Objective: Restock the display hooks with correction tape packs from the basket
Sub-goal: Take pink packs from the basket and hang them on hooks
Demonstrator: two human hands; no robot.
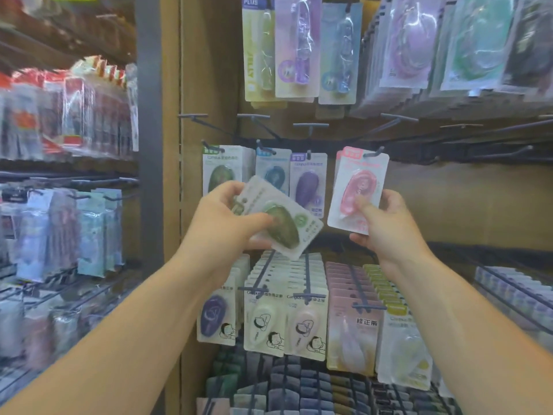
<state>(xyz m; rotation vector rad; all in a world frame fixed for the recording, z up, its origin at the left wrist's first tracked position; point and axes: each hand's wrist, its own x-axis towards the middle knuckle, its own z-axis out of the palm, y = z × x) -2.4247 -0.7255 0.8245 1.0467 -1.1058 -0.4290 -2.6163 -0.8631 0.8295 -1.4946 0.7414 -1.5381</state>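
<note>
Head view: our right hand (386,223) pinches the pink pack (357,190) at its hook (373,153), our left hand (227,218) grips a tilted green pack (281,218), so we should keep the hole square and slide back.

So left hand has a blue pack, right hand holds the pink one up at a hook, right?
No. In the head view the left hand holds a green pack, not blue. The right hand does hold the pink pack up at a hook.
</note>
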